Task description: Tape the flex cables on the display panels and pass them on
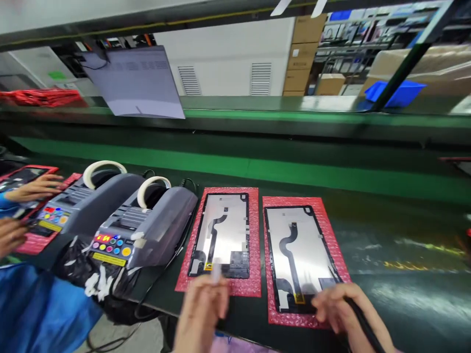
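Note:
My left hand [204,304], slightly blurred, is pinched around a small pale strip [216,272], which looks like tape. It is over the lower edge of the left tablet screen panel [230,230], which lies back side up on a pink bubble-wrap sheet [253,215]. My right hand [346,306] grips black tweezers [358,314], their tips pointing up and away. Its fingers are at the lower right corner of a second screen panel [309,245], on another pink bubble-wrap sheet [333,245]. Each panel has a silvery back and a dark curved flex cable ending at a yellow patch.
Two grey tape dispensers [169,215] with white tape rolls stand left of the panels, cables beside them. Farther left, a co-worker's hands [35,189] are at another panel on pink wrap. A shelf ledge [250,115] runs along the back, with a blue bin [401,93].

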A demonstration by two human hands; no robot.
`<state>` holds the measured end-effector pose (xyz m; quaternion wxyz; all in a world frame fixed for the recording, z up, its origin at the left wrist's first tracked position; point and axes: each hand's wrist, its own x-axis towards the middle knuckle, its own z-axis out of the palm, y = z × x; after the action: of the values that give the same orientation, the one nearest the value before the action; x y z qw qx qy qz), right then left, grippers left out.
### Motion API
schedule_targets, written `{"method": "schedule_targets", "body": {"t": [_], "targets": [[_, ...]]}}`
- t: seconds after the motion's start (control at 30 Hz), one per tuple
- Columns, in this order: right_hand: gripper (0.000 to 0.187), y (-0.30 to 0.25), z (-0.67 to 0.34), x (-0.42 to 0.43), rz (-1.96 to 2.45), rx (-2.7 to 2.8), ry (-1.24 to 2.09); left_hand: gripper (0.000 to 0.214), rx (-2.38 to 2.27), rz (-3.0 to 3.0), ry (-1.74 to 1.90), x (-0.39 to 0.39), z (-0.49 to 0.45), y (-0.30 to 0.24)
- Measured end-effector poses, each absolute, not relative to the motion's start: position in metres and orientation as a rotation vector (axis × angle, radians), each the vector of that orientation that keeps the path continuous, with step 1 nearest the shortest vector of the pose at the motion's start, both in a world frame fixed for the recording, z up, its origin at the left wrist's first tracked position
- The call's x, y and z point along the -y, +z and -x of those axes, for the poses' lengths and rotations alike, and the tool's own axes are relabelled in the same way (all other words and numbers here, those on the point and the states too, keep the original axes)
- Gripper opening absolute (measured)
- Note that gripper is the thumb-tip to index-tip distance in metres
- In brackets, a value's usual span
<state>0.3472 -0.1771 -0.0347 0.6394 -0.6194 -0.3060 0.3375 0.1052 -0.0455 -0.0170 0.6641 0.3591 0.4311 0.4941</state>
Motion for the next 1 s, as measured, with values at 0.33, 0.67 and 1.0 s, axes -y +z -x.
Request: {"method": "schedule_targets", "body": {"t": [0.33,0.67,1.0], "targets": [[0.051,0.020,-0.377,0.099,1.412,0.802,1.039,0.051,-0.497,-0.856,0.601,0.086,-0.188,-0.063],[0.051,-0.023,-0.388,0.065,1.413,0.922,1.118,0.045,-0.734,-2.268,0.595,0.054,-0.184,-0.018],[0.045,-0.041,-0.384,0.059,1.639,0.997,0.916,0.042,-1.055,-2.831,0.473,0.057,-0.201,-0.045]]}}
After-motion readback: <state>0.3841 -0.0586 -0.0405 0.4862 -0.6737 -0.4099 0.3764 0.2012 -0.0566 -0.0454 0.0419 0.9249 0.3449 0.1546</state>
